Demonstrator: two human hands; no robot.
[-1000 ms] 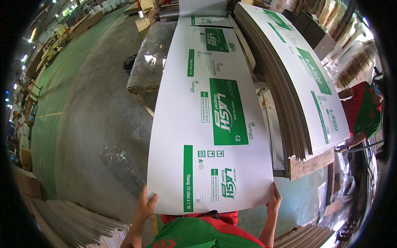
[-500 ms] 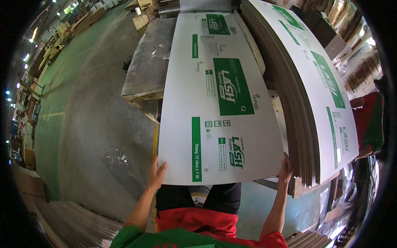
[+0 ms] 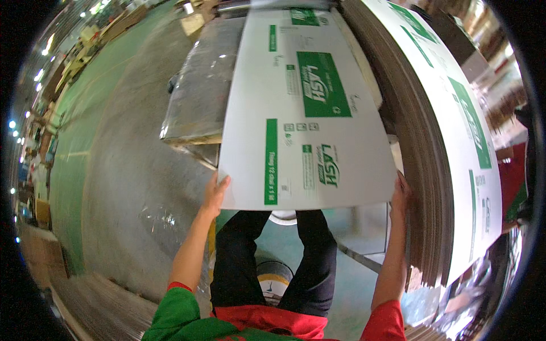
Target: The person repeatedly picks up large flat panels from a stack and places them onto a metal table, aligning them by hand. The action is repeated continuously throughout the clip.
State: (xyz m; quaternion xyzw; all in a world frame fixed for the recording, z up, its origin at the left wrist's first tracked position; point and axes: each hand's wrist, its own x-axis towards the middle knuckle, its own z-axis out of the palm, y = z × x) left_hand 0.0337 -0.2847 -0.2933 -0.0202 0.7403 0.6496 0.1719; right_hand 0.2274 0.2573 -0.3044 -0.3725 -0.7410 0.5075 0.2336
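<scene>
A long white cardboard sheet [image 3: 244, 153] with green printed blocks stretches away in front of me over a metal-topped table. My left hand [image 3: 215, 194] grips its near left corner, thumb on the upper face. At the near right corner my right hand [image 3: 401, 193] holds the edge, its fingers partly hidden and close to the stack. Just right of the sheet rises a tall stack of cardboard sheets [image 3: 426, 165], with the same green print on its top sheet.
The metal-covered table [image 3: 202, 85] lies under and left of the sheet. A round bucket [image 3: 274, 278] stands between my legs. Another person's red sleeve [image 3: 512, 165] shows beyond the stack at far right. More cardboard [image 3: 108, 301] is piled at lower left.
Both hands have moved forward, carrying the cardboard sheet away from me, and its far end has slid further back. More of my legs and the bucket show now.
</scene>
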